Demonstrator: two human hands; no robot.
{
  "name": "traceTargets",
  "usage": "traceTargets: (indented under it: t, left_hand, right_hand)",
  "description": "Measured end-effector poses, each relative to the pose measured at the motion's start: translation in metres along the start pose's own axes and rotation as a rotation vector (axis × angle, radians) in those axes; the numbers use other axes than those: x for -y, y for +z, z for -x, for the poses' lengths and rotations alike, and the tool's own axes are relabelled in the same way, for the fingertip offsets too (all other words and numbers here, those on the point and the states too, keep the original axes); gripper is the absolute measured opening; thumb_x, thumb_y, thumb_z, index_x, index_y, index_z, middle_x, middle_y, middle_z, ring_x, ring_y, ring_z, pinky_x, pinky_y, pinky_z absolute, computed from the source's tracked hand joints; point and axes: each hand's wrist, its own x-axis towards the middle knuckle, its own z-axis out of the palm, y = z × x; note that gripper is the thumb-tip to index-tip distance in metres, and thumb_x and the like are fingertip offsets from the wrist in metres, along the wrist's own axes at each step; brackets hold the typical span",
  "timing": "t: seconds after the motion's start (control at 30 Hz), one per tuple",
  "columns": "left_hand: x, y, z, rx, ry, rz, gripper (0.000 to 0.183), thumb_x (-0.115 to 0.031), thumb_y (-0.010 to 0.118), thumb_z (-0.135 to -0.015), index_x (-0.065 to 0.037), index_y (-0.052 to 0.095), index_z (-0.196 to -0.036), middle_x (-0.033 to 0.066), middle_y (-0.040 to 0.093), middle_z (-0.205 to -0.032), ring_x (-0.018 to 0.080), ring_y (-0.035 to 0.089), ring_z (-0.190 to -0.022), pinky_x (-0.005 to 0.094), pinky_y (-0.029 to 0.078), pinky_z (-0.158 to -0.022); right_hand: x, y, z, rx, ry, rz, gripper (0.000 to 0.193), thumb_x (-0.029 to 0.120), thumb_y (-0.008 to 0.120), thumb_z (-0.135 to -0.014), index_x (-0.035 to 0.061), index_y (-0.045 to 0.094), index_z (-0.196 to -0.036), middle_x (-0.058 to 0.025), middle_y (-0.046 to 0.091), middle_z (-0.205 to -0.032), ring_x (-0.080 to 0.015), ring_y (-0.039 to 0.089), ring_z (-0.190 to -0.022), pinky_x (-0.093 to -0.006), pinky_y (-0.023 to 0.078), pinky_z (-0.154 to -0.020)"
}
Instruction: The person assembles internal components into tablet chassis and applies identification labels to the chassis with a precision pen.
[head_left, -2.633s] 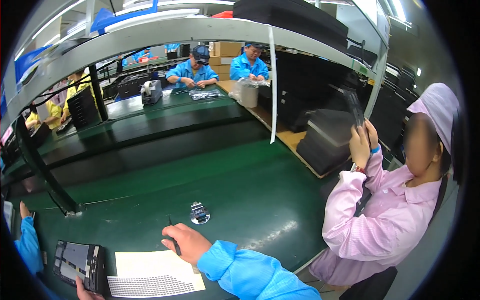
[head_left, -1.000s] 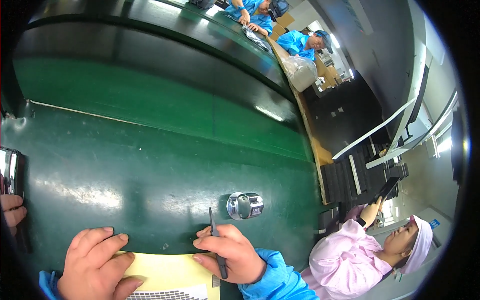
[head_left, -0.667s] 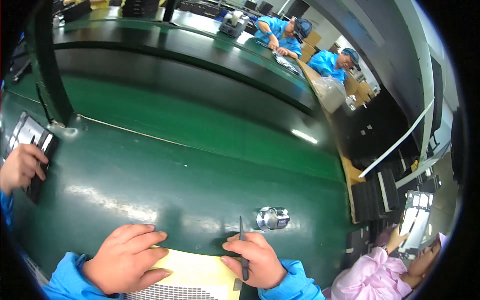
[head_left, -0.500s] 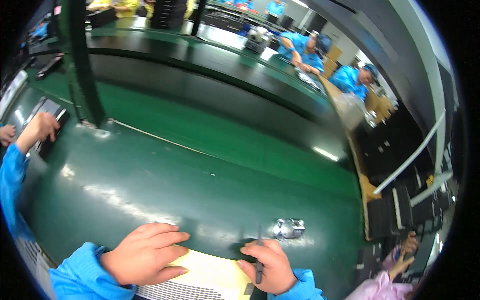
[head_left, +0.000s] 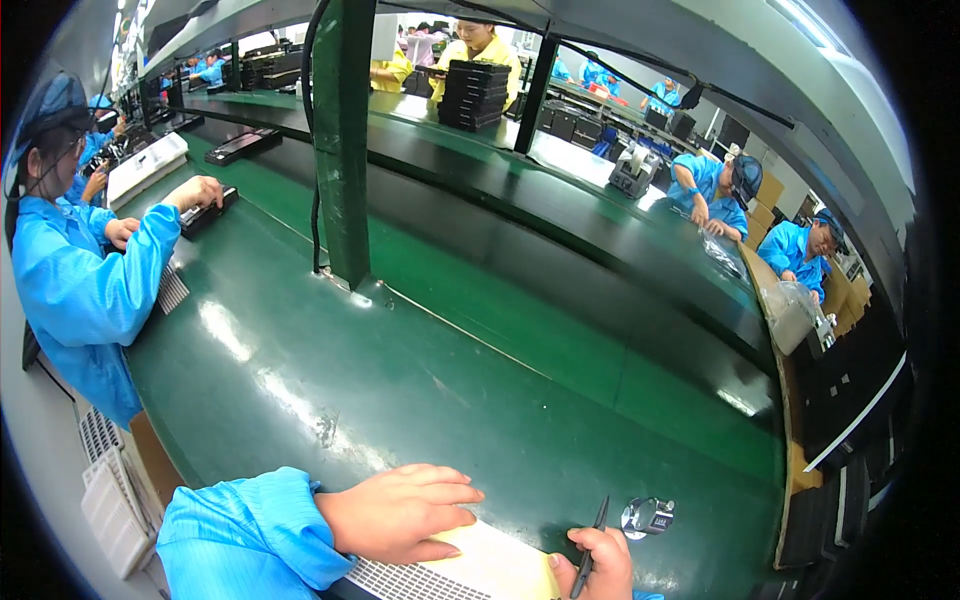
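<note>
My left hand (head_left: 400, 512) lies with its fingers stretched out over the left part of a yellow sheet (head_left: 500, 560), which carries a grid of small white labels at its near side. My right hand (head_left: 606, 562) is closed around slim black tweezers (head_left: 601, 515) whose pointed end sticks up past the fingers. The thumb of that hand is at the sheet's right edge. Just right of the tweezers, a shiny metal tally counter (head_left: 648, 516) sits on the green tabletop (head_left: 440, 400). The lower part of the sheet runs out of view.
A green post (head_left: 342, 150) rises from the table. At the left, a co-worker in a blue sleeve (head_left: 90, 260) handles a black device (head_left: 208, 212). A conveyor belt (head_left: 560, 235) runs beyond the table. Black boxes (head_left: 475, 95) are stacked farther off.
The view has swung left and up, so more of the left co-worker shows and everything sits farther right. My left hand still lies on the sheet; my right still holds the tweezers.
</note>
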Motion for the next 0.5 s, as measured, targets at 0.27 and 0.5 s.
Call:
traceTargets:
  t: [0.27, 0.5]
  left_hand:
    - [0.0043, 0.0052, 0.0036, 0.002, -0.006, 0.047, 0.036, -0.025, 0.067, -0.081, -0.002, 0.060, -0.108, 0.0158, 0.051, -0.129, 0.0327, 0.043, -0.123, 0.0424, 0.037, -0.101]
    - [0.0053, 0.0041, 0.0064, 0.013, -0.008, 0.062, 0.036, -0.024, 0.066, -0.082, -0.001, 0.060, -0.108, 0.0166, 0.050, -0.130, 0.0335, 0.040, -0.126, 0.0428, 0.035, -0.103]
  right_hand:
    - [0.0070, 0.0014, 0.0006, 0.000, -0.047, 0.019, 0.034, 0.000, 0.072, -0.070, 0.0016, 0.060, -0.101, -0.0160, 0.056, -0.091, -0.0307, 0.056, -0.079, -0.0343, 0.046, -0.070]
    - [0.0043, 0.0035, 0.0026, 0.037, 0.009, 0.027, 0.035, 0.000, 0.073, -0.070, 0.0021, 0.060, -0.102, -0.0140, 0.056, -0.092, -0.0264, 0.054, -0.074, -0.0330, 0.045, -0.067]
